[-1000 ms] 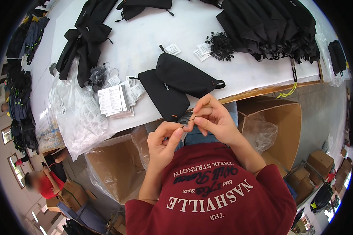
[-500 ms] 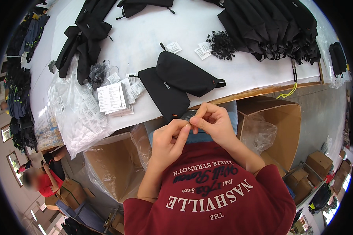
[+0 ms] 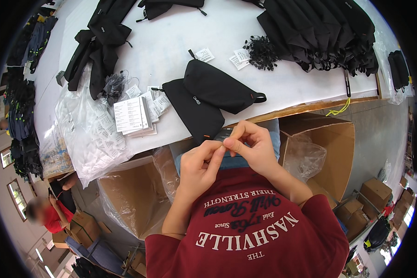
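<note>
Just off the table's front edge, my left hand (image 3: 200, 162) and my right hand (image 3: 252, 143) meet, thumbs and fingertips pinched together. Between them is a small dark, shiny piece (image 3: 224, 134); my fingers cover most of it, and I cannot make out its kind. A flat black pouch (image 3: 195, 109) lies right in front of my hands, its lower corner reaching over the edge beside my left fingers. Another black pouch (image 3: 217, 88) with a side loop overlaps it. To their left sits a stack of white printed cards (image 3: 132, 116).
More black pouches (image 3: 315, 32) are piled at the far right, others (image 3: 99, 41) at the far left. A heap of small black fasteners (image 3: 262, 53) and white labels (image 3: 240, 59) lie beyond. Cardboard boxes (image 3: 134, 194) stand below the table. A person in red (image 3: 55, 215) is at the lower left.
Both hands stay pinched together in almost the same spot, with only slight finger movement. The dark piece between them shows a little differently. The pouches have not visibly moved.
</note>
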Tool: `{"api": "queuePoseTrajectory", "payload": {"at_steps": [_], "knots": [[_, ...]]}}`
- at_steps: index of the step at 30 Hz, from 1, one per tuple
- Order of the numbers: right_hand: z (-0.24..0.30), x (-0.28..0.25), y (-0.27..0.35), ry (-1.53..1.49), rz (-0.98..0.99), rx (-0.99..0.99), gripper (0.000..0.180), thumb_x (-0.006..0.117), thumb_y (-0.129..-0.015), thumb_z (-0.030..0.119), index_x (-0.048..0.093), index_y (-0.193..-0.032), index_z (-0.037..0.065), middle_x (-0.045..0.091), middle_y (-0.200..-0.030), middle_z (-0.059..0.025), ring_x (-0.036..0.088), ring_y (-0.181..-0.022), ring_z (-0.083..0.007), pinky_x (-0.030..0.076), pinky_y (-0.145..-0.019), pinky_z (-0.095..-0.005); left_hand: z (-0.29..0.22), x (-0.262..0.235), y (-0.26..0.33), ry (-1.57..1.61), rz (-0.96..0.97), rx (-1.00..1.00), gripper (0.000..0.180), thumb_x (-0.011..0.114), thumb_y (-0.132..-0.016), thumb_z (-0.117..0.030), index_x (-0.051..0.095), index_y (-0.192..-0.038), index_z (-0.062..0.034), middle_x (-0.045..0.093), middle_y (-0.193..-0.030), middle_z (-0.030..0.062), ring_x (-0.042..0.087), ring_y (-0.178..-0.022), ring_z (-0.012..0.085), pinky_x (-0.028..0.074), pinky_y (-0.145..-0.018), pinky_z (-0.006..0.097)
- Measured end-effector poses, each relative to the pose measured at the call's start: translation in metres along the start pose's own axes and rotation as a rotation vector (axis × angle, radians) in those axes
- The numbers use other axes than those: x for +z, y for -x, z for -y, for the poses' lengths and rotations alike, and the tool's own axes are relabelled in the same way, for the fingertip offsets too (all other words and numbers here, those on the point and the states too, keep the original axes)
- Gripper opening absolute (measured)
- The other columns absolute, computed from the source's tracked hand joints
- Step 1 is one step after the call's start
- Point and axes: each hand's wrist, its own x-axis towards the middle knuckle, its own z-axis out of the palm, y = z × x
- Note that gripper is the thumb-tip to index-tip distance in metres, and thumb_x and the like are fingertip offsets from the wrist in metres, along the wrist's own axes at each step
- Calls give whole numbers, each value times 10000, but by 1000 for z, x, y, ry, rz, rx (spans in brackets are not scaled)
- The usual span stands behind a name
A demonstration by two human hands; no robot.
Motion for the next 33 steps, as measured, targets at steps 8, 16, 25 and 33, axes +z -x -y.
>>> {"api": "queuePoseTrajectory", "payload": {"at_steps": [8,16,25,33], "knots": [[8,0,1,73,126,-22,194,686,-875,127,557,-752,51,526,-675,35,480,-586,-23,372,-528,-176,9,-9,2,60,82,-126,139,677,-870,-103,580,-889,-5,627,-640,33,515,-538,35,365,-491,183],[3,-3,-11,-48,291,150,249,671,-889,161,498,-731,76,516,-665,31,455,-557,-26,335,-499,-177,8,-3,12,95,-49,-15,129,674,-871,-97,601,-895,6,643,-662,32,610,-612,48,407,-518,168],[-1,1,-16,-158,252,233,284,646,-910,223,484,-708,106,493,-613,42,407,-520,-15,272,-469,-177,2,-13,5,157,-24,-105,111,659,-882,-94,609,-890,5,661,-680,28,603,-619,36,390,-511,157],[25,-15,-46,592,398,86,217,655,-878,248,643,-959,47,606,-920,-55,567,-888,-154,450,-765,-298,-4,-11,13,31,217,-108,86,674,-844,-100,614,-850,-39,566,-571,76,558,-513,181,425,-519,270]]}}
